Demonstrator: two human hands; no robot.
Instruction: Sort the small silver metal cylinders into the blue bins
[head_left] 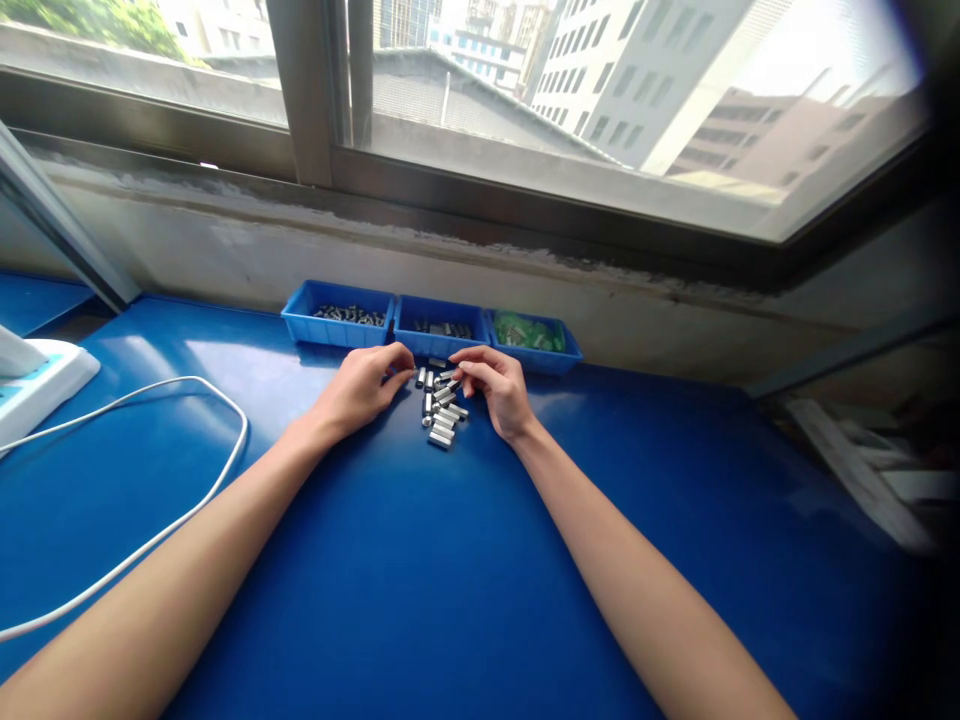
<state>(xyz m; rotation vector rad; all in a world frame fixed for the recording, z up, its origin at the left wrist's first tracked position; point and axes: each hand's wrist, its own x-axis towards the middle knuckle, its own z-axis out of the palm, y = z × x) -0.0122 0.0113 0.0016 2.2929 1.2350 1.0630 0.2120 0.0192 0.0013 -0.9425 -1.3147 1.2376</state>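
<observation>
Ideally, a light pinch avoids scattering the metal pieces clustered on the table between left hand and right hand; both curl nearly closed, whether around anything unclear.

Blue tabletop, glossy, reflecting light; white cable, looping across left part; white device with light-blue panel, cropped at left edge; metal post, slanting, far left; pale wall, scuffed along upper edge; dark window frame, directly above; beyond glass: green foliage, grey roof, white building bearing rows of windows, brownish building at right; pale plank, blurred, far right
</observation>
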